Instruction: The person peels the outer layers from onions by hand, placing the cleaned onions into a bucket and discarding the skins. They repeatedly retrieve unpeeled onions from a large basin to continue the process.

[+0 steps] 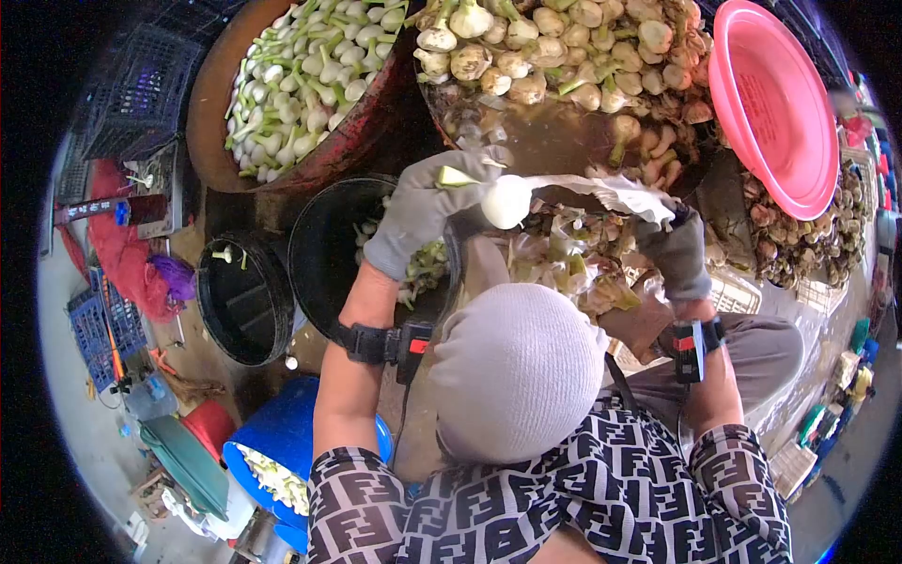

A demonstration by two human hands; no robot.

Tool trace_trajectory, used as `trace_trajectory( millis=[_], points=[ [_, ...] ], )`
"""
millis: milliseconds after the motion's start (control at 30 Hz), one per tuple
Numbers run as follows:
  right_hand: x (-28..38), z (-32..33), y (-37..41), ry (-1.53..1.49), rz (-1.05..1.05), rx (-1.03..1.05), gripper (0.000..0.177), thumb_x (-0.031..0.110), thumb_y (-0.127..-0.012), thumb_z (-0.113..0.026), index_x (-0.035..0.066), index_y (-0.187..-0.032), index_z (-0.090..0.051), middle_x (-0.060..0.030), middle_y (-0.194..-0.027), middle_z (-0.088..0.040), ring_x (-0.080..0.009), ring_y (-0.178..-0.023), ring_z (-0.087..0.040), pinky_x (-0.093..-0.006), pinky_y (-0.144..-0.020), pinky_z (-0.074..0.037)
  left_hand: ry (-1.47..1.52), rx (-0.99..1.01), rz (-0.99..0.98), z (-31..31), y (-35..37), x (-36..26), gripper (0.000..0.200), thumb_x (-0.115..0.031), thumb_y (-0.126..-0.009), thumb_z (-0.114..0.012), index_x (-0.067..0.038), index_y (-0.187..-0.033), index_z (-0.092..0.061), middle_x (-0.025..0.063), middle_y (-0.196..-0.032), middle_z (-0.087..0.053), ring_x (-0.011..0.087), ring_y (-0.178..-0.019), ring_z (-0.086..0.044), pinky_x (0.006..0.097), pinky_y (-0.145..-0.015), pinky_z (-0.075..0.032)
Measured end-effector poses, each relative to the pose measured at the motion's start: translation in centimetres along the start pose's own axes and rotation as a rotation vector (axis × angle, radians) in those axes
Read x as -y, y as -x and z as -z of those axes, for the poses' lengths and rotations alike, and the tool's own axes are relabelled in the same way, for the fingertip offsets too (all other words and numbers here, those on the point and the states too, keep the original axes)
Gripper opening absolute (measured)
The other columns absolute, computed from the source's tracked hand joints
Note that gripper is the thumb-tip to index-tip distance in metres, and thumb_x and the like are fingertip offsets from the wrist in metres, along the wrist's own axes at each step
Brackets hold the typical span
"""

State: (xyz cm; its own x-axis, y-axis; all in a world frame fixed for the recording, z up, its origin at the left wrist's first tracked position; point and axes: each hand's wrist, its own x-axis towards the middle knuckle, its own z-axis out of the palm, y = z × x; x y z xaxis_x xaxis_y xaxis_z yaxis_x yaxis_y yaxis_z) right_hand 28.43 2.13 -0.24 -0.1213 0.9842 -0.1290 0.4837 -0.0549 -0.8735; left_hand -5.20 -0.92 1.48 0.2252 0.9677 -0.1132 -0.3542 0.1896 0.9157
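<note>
A peeled white bulb (506,201) with a short green stem hangs above the work area, and my left hand (425,202), in a grey glove, is closed on it from the left. A pale strip of skin (601,191) stretches from the bulb to the right. Its far end is pinched in my gloved right hand (675,246). Below the strip lies a heap of peelings (573,249). Under my left hand stands a black bucket (319,254) with some trimmed pieces inside.
A rusty tub (214,141) of peeled bulbs stands at the upper left. Unpeeled bulbs (564,42) are piled at the top centre, beside a pink basin (780,113). At the left are a small black bucket (246,310) and a blue bucket (301,423).
</note>
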Motion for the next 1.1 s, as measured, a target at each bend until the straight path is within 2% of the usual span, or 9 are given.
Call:
trace_trajectory(
  millis=[133, 267, 300, 367, 567, 700, 833, 967, 1100],
  points=[
    [-0.9, 2.3, 2.8, 0.361, 0.161, 0.040, 0.024, 0.019, -0.069, -0.069, 0.001, -0.080, -0.058, -0.0073, -0.072, -0.061, -0.0129, -0.064, -0.056, -0.0236, -0.056, -0.044, -0.114, -0.066, -0.345, 0.8, 0.4, 1.1, 0.029, -0.013, -0.086, -0.054, -0.005, -0.113, -0.050, 0.0063, -0.113, -0.053, 0.0172, -0.107, -0.050, 0.0287, -0.092, -0.041],
    [-3.2, 4.0, 3.7, 0.073, -0.094, 0.444, 0.015, 0.008, -0.067, -0.064, 0.004, -0.081, -0.058, -0.0068, -0.074, -0.058, -0.0133, -0.068, -0.056, -0.0251, -0.062, -0.046, 0.545, -0.356, -0.047, 2.6, 0.5, 2.5, 0.029, -0.013, -0.088, -0.049, 0.002, -0.112, -0.048, 0.0127, -0.114, -0.052, 0.0244, -0.106, -0.052, 0.0389, -0.092, -0.044],
    [-5.1, 4.0, 2.8, 0.619, 0.374, 0.796, 0.014, 0.011, -0.070, -0.056, 0.004, -0.081, -0.059, -0.0141, -0.079, -0.060, -0.0233, -0.071, -0.060, -0.0326, -0.064, -0.047, 0.534, -0.344, -0.024, 3.0, 0.5, 2.9, 0.030, -0.016, -0.088, -0.048, 0.000, -0.114, -0.048, 0.0105, -0.116, -0.052, 0.0224, -0.107, -0.051, 0.0357, -0.091, -0.045],
    [0.2, 1.3, 2.5, 0.968, -0.062, 1.000, 0.018, 0.013, -0.070, -0.050, 0.005, -0.083, -0.061, -0.0179, -0.088, -0.060, -0.0323, -0.079, -0.059, -0.0395, -0.069, -0.047, 0.514, -0.317, 0.021, 4.1, 0.4, 4.2, 0.032, -0.021, -0.089, -0.048, -0.004, -0.116, -0.048, 0.0062, -0.119, -0.050, 0.0184, -0.108, -0.050, 0.0293, -0.089, -0.045],
    [5.8, -4.3, -0.4, 0.322, -0.069, 0.409, 0.054, 0.009, -0.068, -0.058, 0.010, -0.120, -0.046, -0.0172, -0.101, -0.060, -0.0301, -0.092, -0.059, -0.0365, -0.082, -0.045, 0.593, -0.345, 0.112, 3.1, 0.1, 5.3, 0.032, -0.016, -0.086, -0.052, 0.001, -0.113, -0.049, 0.0080, -0.111, -0.054, 0.0170, -0.100, -0.053, 0.0296, -0.085, -0.047],
    [5.6, -9.1, -2.0, -0.257, -0.026, 0.524, 0.046, 0.002, -0.075, -0.058, 0.002, -0.120, -0.047, -0.0078, -0.114, -0.054, -0.0155, -0.101, -0.051, -0.0287, -0.077, -0.046, 0.344, -0.232, 0.072, -2.1, -0.8, 2.4, 0.014, -0.006, -0.084, -0.054, 0.000, -0.097, -0.057, 0.0075, -0.098, -0.060, 0.0141, -0.090, -0.057, 0.0273, -0.080, -0.048],
    [5.7, -9.1, -1.5, -0.494, -0.574, 0.714, 0.024, 0.006, -0.078, -0.055, -0.002, -0.099, -0.059, -0.0032, -0.081, -0.062, -0.0088, -0.065, -0.053, -0.0228, -0.056, -0.042, -0.041, -0.272, 0.093, -2.8, -1.6, 2.0, 0.014, -0.003, -0.082, -0.056, -0.002, -0.097, -0.057, 0.0054, -0.097, -0.061, 0.0122, -0.089, -0.056, 0.0251, -0.079, -0.047],
    [7.3, -5.6, -1.1, -0.086, -0.402, 0.790, 0.021, 0.012, -0.077, -0.058, 0.005, -0.097, -0.062, -0.0014, -0.076, -0.061, -0.0083, -0.060, -0.051, -0.0238, -0.053, -0.042, -0.211, -0.290, -0.151, 2.2, -2.5, 0.8, 0.017, 0.000, -0.082, -0.054, -0.003, -0.099, -0.056, 0.0079, -0.105, -0.058, 0.0138, -0.097, -0.054, 0.0289, -0.086, -0.044],
    [2.7, -2.7, -5.9, 0.360, -0.115, 0.417, 0.028, 0.019, -0.075, -0.059, 0.011, -0.102, -0.060, -0.0140, -0.095, -0.062, -0.0266, -0.085, -0.062, -0.0364, -0.074, -0.048, 0.416, -0.740, -0.320, 7.9, -3.2, -3.6, 0.026, -0.016, -0.089, -0.049, 0.004, -0.107, -0.050, 0.0107, -0.101, -0.057, 0.0194, -0.089, -0.057, 0.0324, -0.081, -0.051]
  ],
)
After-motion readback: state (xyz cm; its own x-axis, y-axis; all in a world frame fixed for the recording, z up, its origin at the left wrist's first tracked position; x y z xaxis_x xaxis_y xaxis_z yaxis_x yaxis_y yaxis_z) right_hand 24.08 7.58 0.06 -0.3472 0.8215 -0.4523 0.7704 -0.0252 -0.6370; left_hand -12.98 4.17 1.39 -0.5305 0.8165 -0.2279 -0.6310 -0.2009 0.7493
